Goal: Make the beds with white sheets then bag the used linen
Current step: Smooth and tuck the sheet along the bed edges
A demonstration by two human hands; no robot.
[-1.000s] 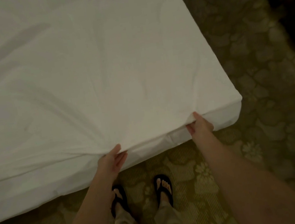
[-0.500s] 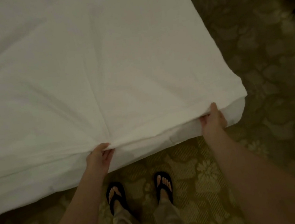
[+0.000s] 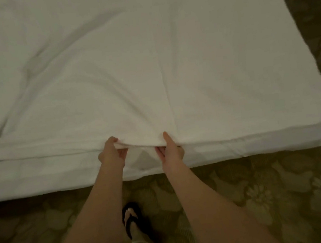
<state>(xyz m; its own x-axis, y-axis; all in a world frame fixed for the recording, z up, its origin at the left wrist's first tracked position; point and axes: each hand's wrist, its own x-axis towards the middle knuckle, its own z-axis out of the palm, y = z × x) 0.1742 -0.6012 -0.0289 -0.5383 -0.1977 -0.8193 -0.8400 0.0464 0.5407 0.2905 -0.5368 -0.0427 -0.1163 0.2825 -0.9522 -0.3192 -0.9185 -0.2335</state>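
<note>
**Both hands at the near edge of the sheet**

A white sheet [image 3: 148, 62] covers the bed [image 3: 239, 146], wrinkled on the left, above a dim floral carpet [image 3: 276, 198]. The bed's far end and left side run out of frame; the room beyond the right edge is too dark to read. One black sandal [image 3: 132, 218] shows between the forearms. At the near edge, left hand [image 3: 112, 153] and right hand [image 3: 170, 149] each pinch the sheet's hem, close together, grip clamped on cloth. Open carpet lies to the right.
</note>
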